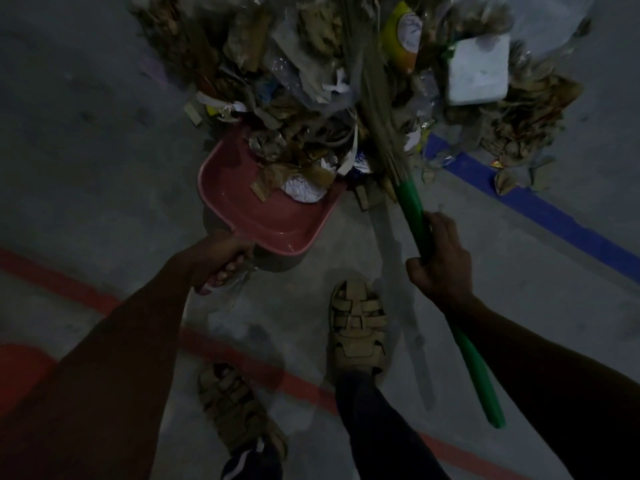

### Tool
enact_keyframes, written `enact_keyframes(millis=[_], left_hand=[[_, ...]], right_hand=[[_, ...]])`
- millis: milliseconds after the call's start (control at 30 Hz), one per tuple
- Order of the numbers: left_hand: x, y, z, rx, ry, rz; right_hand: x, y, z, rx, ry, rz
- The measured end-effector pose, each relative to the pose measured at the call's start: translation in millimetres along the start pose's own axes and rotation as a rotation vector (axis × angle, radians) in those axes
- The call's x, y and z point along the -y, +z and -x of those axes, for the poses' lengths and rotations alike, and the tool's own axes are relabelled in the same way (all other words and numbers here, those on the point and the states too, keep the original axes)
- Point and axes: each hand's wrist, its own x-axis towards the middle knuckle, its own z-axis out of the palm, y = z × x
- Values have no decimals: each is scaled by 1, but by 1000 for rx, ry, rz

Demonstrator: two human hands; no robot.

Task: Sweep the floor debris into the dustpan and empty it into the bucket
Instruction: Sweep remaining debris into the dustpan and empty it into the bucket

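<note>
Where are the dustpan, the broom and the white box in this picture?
dustpan [277, 216]: head view, bare inside of the pink pan.
broom [412, 209]: head view, green handle just above the right hand.
white box [479, 69]: head view, its flat top.

Single head-worn view, looking steeply down, close over floor [104, 150]

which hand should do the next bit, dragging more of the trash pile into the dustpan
Right. The right hand grips the green broom, whose bristles lie in the debris pile. The left hand holds the pink dustpan at the pile's edge.
</note>
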Motion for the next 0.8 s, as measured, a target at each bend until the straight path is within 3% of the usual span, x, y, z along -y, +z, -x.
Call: enact_keyframes(millis=[267,433,567,800], left_hand=[[9,9,0,-12,5,38],[11,8,-5,-3,38,53],[8,5,-7,13,60,32],[8,1,-11,35,44,17]], right_hand=[[14,3,22,-87,-42,-92],[7,-4,2,-176,35,-26],[-5,-3,-21,-114,83,71],[-6,7,-8,4,-36,17]])
